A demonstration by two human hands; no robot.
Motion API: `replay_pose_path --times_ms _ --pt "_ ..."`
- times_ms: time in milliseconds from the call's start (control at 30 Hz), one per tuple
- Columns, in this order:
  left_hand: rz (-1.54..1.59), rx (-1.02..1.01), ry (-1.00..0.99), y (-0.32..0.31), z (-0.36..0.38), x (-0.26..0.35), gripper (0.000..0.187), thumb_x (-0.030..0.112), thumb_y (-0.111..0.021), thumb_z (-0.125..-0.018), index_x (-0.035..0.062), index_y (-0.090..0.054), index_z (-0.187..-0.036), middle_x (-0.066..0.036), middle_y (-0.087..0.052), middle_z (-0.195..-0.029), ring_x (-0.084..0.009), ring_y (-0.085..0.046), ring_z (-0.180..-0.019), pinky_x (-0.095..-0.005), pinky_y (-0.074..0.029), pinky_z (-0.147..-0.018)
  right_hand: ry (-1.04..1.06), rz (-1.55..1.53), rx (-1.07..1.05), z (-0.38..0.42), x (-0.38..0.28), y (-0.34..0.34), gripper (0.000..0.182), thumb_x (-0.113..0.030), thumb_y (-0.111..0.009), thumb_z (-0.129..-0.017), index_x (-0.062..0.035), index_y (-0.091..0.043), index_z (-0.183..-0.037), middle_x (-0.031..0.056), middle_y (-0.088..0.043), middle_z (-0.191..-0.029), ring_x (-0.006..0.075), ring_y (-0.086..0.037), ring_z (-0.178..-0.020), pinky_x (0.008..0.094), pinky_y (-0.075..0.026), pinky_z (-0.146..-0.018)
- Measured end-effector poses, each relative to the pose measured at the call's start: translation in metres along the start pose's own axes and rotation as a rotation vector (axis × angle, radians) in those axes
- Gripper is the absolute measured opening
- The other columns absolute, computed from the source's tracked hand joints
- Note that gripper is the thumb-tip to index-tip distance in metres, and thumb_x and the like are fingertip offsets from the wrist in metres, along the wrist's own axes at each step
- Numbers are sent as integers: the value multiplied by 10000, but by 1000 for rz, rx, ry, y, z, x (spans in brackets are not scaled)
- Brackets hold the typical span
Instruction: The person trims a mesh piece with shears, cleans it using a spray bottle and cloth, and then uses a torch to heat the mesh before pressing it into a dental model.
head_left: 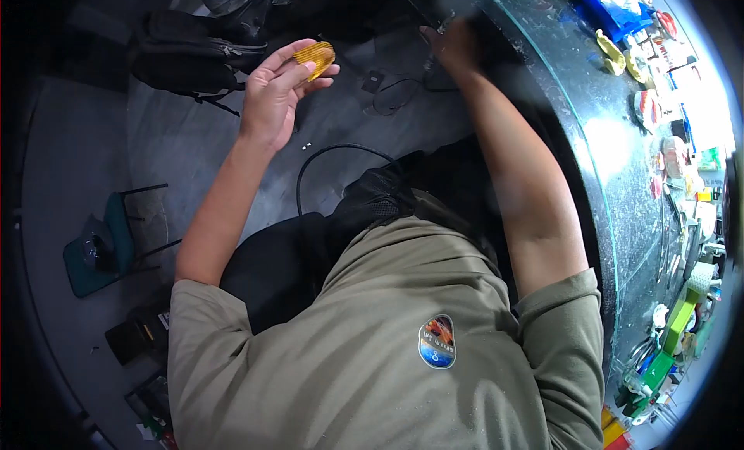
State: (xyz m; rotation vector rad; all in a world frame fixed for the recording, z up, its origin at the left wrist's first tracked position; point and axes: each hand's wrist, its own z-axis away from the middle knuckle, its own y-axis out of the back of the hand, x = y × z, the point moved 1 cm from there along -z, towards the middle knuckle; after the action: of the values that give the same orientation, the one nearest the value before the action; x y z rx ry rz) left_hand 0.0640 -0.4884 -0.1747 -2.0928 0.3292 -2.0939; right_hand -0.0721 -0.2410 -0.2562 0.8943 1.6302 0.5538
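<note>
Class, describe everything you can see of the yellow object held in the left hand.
The yellow object is small, flattish and rounded, orange-yellow with a fine ribbed or mesh-like surface; its material cannot be told. The left hand holds it raised above the dark floor, pinched between thumb and fingers, which cover its lower edge. Nothing else touches it.

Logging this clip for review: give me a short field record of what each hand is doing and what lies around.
left hand: raised, fingers closed on an orange ribbed piece
right hand: stretched to the edge of the dark counter, blurred; grasp cannot be told
below hands: grey floor with black cable and black bag
counter: small coloured parts, blue bin
left side: green stool
</note>
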Motion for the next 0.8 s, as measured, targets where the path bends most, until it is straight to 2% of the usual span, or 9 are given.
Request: replay_pose_path --times_ms 133,233,300,367,433,500,667,767,800 --pt "5 -38 -34 -32 5 10 311 -13 -507 -874 -74 -523 -1179 -193 -633 -1045 -279 -655 -925 -330 -557 -787 -39 -31 -340 -4 1 14 622 -405 -749 -699 60 -564 -1067 215 -624 -1058 329 -605 -1024 410 -470 -869" --pt "-110 -104 -80 -64 4 20 314 0 -498 -884 -69 -524 -1189 -179 -632 -1056 -259 -645 -953 -313 -547 -800 53 76 228 32 -15 11 620 -373 -724 -747 73 -536 -1134 207 -628 -1056 342 -603 -1024 382 -461 -893" --pt "-160 -147 -141 -93 0 27 303 -6 -494 -887 -75 -527 -1180 -179 -638 -1038 -250 -650 -937 -307 -555 -783 209 -173 255 60 -30 57 460 -260 -655 -839 70 -547 -1141 186 -651 -987 299 -632 -975 326 -478 -858" --pt "-149 -187 -168 -122 -8 32 291 -18 -496 -887 -78 -532 -1170 -169 -639 -1038 -224 -647 -937 -299 -556 -782 139 -682 -47 91 -47 119 277 -144 -610 -871 58 -572 -1056 186 -658 -875 225 -652 -793 309 -504 -723" --pt "-144 -242 -202 -158 -15 34 270 -30 -507 -885 -88 -539 -1146 -166 -642 -1025 -197 -649 -920 -280 -558 -775 142 -758 -12 114 -47 167 208 -115 -587 -891 34 -586 -1037 141 -669 -827 165 -636 -719 261 -492 -683" --pt "-133 -323 -244 -199 -17 30 239 -41 -525 -880 -103 -551 -1109 -170 -645 -999 -168 -654 -886 -250 -560 -764 67 -794 131 126 -35 206 200 -136 -604 -889 29 -597 -1003 113 -675 -827 132 -625 -680 245 -491 -648" --pt "15 -610 -300 -297 -13 24 228 -37 -535 -876 -91 -560 -1097 -160 -645 -994 -154 -648 -891 -270 -562 -777 15 -462 527 144 -1 284 146 -74 -680 -813 12 -631 -921 71 -658 -690 85 -601 -590 211 -465 -552" --pt "66 -768 -233 -344 -11 14 222 -40 -555 -880 -56 -578 -1100 -123 -649 -1012 -170 -650 -892 -275 -550 -730 -63 -356 630 158 24 323 114 -84 -672 -818 17 -642 -859 78 -653 -668 99 -604 -563 222 -468 -542" --pt "26 -824 -234 -358 -13 8 209 -28 -565 -878 -56 -581 -1085 -131 -655 -979 -191 -667 -846 -295 -567 -653 -92 -314 652 162 31 335 116 -94 -652 -830 22 -648 -828 94 -665 -688 117 -619 -567 245 -482 -547"
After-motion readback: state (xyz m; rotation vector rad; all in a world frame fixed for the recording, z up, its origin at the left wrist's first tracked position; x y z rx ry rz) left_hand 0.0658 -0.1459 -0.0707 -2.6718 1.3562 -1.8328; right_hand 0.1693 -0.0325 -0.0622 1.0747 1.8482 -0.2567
